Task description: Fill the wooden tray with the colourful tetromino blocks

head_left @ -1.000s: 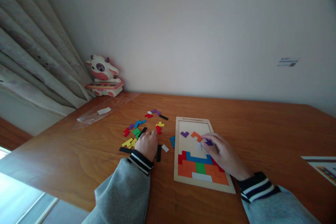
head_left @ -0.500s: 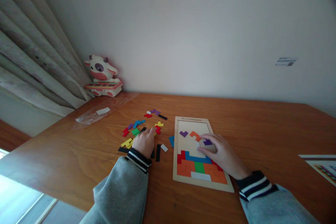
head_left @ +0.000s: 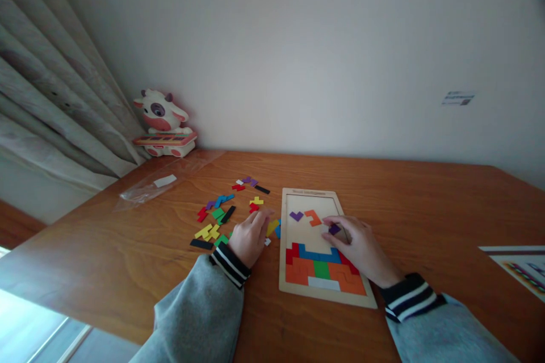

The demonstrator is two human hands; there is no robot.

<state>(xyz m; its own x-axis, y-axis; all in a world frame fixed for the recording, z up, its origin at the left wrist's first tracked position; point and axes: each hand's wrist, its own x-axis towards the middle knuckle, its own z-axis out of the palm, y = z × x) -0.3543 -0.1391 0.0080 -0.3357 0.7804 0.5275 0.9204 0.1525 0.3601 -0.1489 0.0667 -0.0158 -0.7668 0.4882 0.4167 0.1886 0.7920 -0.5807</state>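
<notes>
My right hand point(head_left: 355, 241) is over the wooden puzzle board point(head_left: 282, 261), its thumb and fingers closed around a purple puzzle piece point(head_left: 334, 229). Left of those fingertips, an orange piece point(head_left: 313, 217) and a purple heart-like piece point(head_left: 297, 216) lie loose on the bare upper part. Red, blue, orange, green and white pieces fit together across the board's lower part. Beside the board's left edge, my left hand point(head_left: 251, 235) has its fingers closed on a yellow piece point(head_left: 272, 227), partly hidden by them. A blue piece point(head_left: 278, 230) lies against that edge.
Several loose coloured pieces, including a black bar point(head_left: 228, 215) and a green piece point(head_left: 218, 214), are scattered left of the board. Farther back lie a clear plastic bag point(head_left: 147, 188) and a cow toy with a keyboard point(head_left: 166, 125). A printed sheet point(head_left: 522, 266) is at the right.
My left hand has moved right toward the board, with the yellow piece now showing at its fingertips. My right thumb and fingers have drawn closer together around the purple piece.
</notes>
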